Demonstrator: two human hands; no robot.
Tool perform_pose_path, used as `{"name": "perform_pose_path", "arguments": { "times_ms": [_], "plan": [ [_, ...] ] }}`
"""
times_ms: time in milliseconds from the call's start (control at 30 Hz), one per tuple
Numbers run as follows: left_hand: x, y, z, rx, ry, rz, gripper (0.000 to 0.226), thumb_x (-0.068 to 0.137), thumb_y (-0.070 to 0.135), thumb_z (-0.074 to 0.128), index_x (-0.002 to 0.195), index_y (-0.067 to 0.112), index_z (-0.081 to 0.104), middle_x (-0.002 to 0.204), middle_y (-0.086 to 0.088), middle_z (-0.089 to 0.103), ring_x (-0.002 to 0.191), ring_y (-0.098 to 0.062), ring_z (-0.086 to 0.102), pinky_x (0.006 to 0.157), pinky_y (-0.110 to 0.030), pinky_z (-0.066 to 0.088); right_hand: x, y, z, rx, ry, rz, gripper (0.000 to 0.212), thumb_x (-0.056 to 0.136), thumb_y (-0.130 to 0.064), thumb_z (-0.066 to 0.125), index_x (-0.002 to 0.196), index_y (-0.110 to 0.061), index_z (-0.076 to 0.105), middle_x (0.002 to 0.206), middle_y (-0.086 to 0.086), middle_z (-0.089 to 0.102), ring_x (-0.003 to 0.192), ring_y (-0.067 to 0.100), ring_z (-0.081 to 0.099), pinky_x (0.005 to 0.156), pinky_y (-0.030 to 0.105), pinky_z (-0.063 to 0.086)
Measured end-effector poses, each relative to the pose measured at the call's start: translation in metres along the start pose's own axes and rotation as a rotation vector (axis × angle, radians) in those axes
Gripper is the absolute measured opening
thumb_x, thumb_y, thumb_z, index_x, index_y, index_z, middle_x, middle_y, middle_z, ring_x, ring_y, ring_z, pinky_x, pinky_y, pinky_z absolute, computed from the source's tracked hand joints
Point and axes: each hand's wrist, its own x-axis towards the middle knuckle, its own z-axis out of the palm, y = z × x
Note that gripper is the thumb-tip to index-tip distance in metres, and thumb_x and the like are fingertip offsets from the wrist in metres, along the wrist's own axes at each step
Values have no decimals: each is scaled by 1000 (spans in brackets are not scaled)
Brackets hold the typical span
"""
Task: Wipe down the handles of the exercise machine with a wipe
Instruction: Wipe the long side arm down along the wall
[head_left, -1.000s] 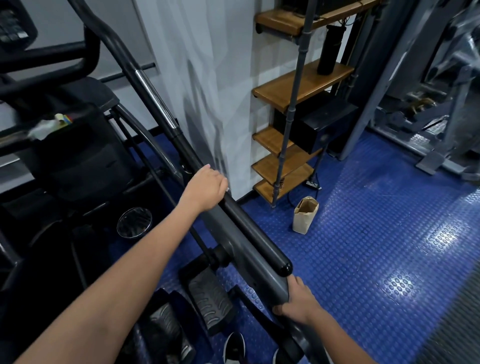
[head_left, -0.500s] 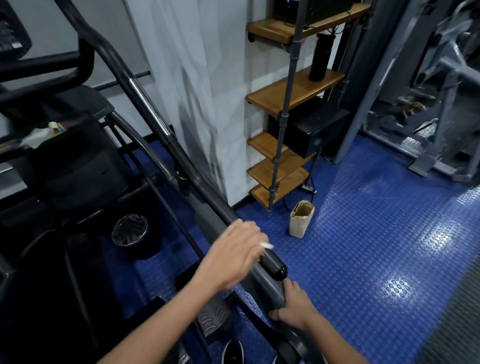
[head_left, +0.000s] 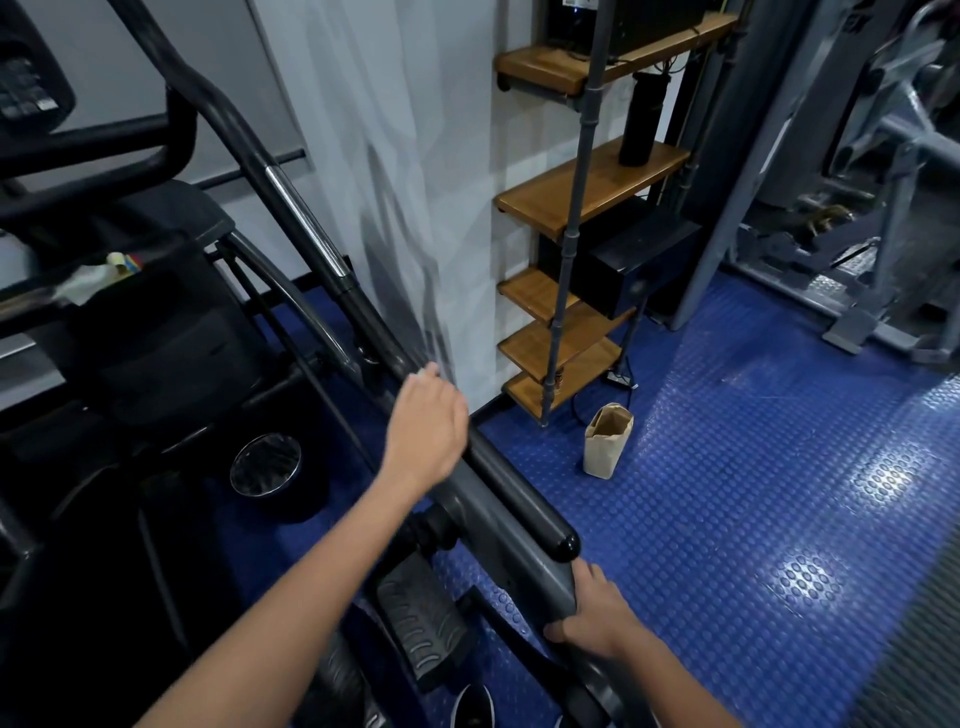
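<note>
The exercise machine's long black handle (head_left: 514, 499) slopes from upper left down to a rounded end cap at lower centre. My left hand (head_left: 428, 426) is wrapped over the handle partway up, and a sliver of white wipe (head_left: 420, 372) shows at its fingertips; most of the wipe is hidden under the palm. My right hand (head_left: 592, 613) grips the grey frame bar (head_left: 524, 566) just below the handle's end cap.
A wooden shelf unit (head_left: 561, 332) stands against the white wall to the right. A brown paper bag (head_left: 605, 441) sits on the blue studded floor (head_left: 753, 493). Machine pedals (head_left: 421, 623) and a round metal cap (head_left: 266, 464) lie left; another grey machine (head_left: 883, 208) is at far right.
My left hand slid down the handle to near its end cap, then back up to the middle. My right hand has stayed on the frame bar.
</note>
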Motion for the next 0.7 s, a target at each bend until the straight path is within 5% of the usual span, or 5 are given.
{"name": "perform_pose_path", "arguments": {
  "times_ms": [100,267,467,633,700],
  "plan": [
    [-55,56,-4,-151,-37,79,50,108,33,19,107,18,66,108,2,65,129,-18,46,119,-35,24,0,1,2,-10,19,-11,111,59,-53,73,152,-22,21,136,1,39,124,23,43,103,40,42],
    [-129,101,1,-374,-144,134,46,110,37,18,149,26,38,162,14,20,151,-2,-6,124,-30,-2,2,-2,3,-18,43,-9,111,66,-47,78,154,-26,14,144,-1,36,129,23,42,109,37,38],
    [-83,58,12,-612,-69,-176,54,108,42,15,158,30,1,162,16,-21,147,-1,-23,121,-29,-3,-2,-1,3,-13,35,-18,109,64,-51,74,153,-22,18,141,0,37,127,22,41,106,37,39],
    [-7,16,10,-967,-77,-585,64,108,39,22,155,21,-17,161,4,-27,152,-15,-7,124,-38,12,-3,-1,2,-12,15,-7,113,59,-54,72,153,-24,17,140,1,37,127,24,40,106,38,39],
    [7,12,16,-1142,-88,-805,66,107,41,27,157,21,-10,165,2,6,150,-19,17,123,-39,18,-3,-1,2,-18,19,-10,114,60,-54,72,154,-25,15,142,2,36,129,25,40,106,37,39]
  ]
}}
